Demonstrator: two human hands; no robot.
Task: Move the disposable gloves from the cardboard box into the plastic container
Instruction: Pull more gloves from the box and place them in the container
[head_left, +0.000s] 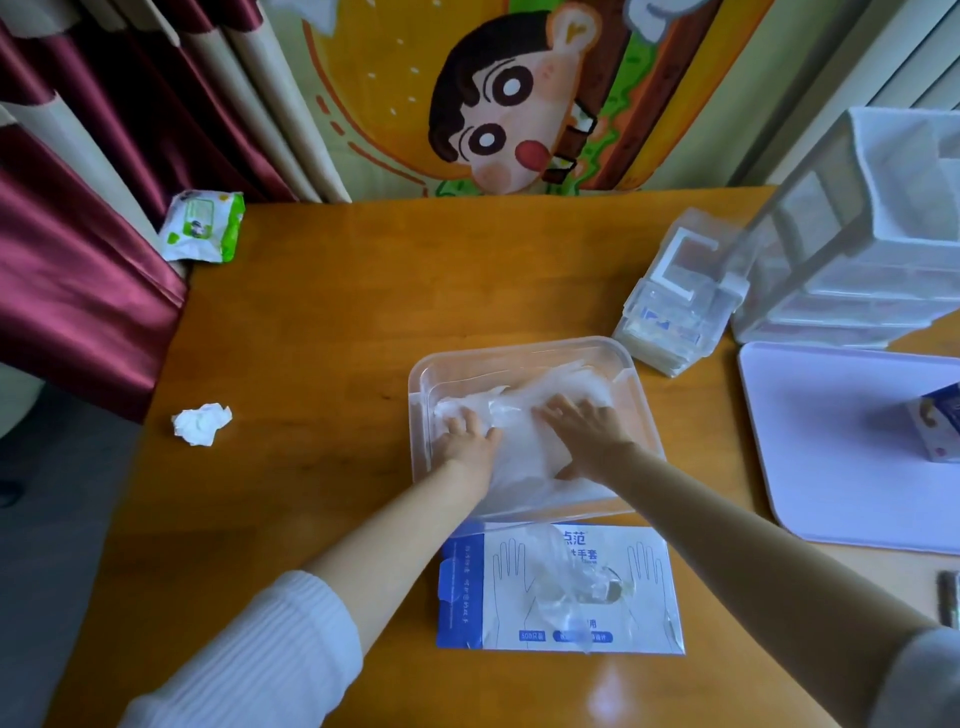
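Clear rectangular plastic container (524, 358) on the wooden table (322, 312), thin translucent disposable gloves (519, 431) heaped inside, left hand (470, 441) and right hand (587, 434) pressing them flat with fingers spread, flattened blue-and-white cardboard box (556, 590) just in front, seemingly marked "500", one loose glove (576, 587) on it.

We note a wet-wipe pack (203, 225) overhanging the table's (332, 291) far left corner, against maroon curtains (78, 249). A crumpled tissue (201, 424) sits near the left edge. Along the right edge: small clear lidded boxes (675, 306), a translucent drawer unit (862, 234), a white lid (831, 447) carrying a small carton (937, 423). Cartoon hanging (498, 93) behind the far edge.
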